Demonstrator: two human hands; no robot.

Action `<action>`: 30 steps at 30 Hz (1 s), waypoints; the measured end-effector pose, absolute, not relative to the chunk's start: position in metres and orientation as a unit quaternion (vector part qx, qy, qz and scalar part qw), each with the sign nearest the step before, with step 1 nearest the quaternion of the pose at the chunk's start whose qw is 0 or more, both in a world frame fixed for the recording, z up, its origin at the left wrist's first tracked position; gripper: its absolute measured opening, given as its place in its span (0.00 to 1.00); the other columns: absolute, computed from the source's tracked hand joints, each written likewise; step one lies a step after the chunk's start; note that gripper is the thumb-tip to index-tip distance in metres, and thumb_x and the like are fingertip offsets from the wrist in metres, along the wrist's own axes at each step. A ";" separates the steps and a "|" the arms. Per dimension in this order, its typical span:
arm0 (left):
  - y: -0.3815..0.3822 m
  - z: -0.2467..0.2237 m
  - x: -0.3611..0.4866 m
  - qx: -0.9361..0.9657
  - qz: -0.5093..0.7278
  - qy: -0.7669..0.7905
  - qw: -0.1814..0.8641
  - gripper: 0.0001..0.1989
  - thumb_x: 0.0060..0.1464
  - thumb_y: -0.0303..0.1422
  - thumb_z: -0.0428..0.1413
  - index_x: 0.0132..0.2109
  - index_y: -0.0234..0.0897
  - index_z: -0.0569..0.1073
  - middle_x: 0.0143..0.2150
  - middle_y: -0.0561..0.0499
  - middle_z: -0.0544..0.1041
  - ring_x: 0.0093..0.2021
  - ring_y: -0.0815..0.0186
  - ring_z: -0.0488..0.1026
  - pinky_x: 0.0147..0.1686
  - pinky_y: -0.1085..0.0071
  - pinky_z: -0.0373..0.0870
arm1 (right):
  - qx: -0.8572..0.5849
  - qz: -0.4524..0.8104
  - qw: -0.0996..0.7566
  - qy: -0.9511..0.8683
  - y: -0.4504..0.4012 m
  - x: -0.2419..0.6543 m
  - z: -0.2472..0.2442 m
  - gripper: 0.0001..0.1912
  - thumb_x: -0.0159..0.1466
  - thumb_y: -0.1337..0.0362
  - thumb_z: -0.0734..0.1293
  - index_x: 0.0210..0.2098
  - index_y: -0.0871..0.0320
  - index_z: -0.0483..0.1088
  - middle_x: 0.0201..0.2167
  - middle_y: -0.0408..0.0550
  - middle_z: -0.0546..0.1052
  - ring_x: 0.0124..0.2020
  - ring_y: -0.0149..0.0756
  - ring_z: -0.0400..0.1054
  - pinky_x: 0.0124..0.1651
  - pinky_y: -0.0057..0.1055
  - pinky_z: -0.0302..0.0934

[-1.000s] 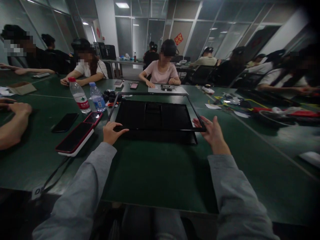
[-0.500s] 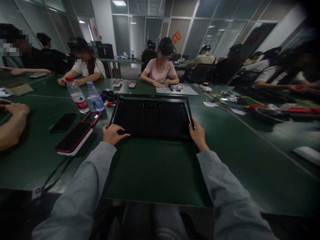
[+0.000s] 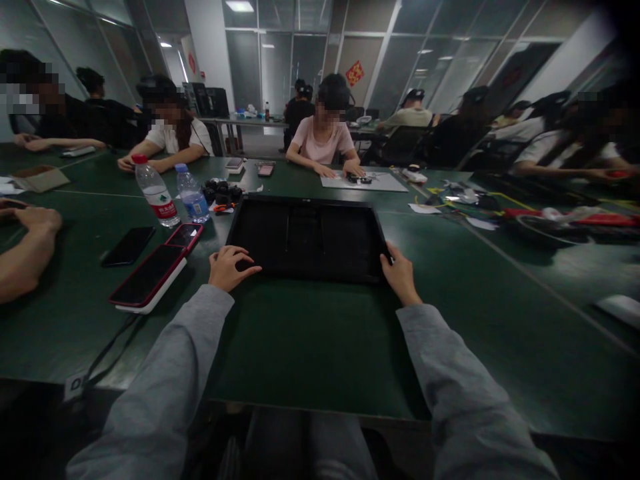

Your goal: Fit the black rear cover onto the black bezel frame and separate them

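Black bezel (image 3: 306, 201) over black shell (image 3: 305, 233) — inward of green table's (image 3: 320, 347) near edge.
Left hand (image 3: 227, 268) half-curled, hold unclear; right hand (image 3: 399, 273) pinches bezel's right rim — likely light, stiff; grasp by short sides.

Glass partitions (image 3: 243, 73) behind green table (image 3: 310, 347)

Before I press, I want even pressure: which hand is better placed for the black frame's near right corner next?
Probably the right hand: it touches the right edge of the black frame, close to that corner. The left hand is at the opposite edge.
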State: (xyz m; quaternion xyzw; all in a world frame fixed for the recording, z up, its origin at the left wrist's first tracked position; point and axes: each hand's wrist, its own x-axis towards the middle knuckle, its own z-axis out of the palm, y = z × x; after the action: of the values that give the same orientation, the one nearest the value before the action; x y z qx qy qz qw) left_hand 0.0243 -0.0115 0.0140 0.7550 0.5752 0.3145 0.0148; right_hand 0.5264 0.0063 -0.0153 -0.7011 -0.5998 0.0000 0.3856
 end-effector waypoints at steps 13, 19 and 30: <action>0.017 -0.005 -0.004 0.581 0.416 0.687 0.135 0.22 0.60 0.37 0.56 0.58 0.31 0.76 0.56 0.36 0.80 0.54 0.52 0.78 0.58 0.54 0.71 | -0.705 0.028 0.444 -0.552 0.009 0.525 -0.022 0.32 0.64 0.49 0.64 0.61 0.62 0.73 0.48 0.62 0.81 0.50 0.54 0.76 0.58 0.55 0.66; 0.022 -0.006 -0.007 0.544 0.443 0.694 0.163 0.20 0.57 0.34 0.57 0.55 0.34 0.78 0.54 0.40 0.82 0.53 0.55 0.79 0.59 0.57 0.71 | -0.699 0.069 0.456 -0.547 0.014 0.525 -0.024 0.36 0.64 0.49 0.63 0.63 0.67 0.69 0.51 0.66 0.79 0.53 0.56 0.75 0.60 0.55 0.65; 0.001 0.014 0.014 0.578 0.382 0.719 -0.053 0.25 0.65 0.43 0.51 0.63 0.34 0.71 0.61 0.33 0.72 0.64 0.44 0.67 0.62 0.47 0.62 | -0.704 -0.130 0.379 -0.586 0.002 0.495 -0.006 0.30 0.70 0.57 0.56 0.68 0.62 0.62 0.65 0.64 0.69 0.70 0.56 0.56 0.68 0.61 0.49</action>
State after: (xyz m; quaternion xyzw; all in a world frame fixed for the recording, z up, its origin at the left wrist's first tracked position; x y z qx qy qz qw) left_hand 0.0144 0.0010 0.0141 0.5780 0.7190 0.3824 -0.0526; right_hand 0.4945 0.0023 -0.0063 -0.7040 -0.5860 -0.1301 0.3795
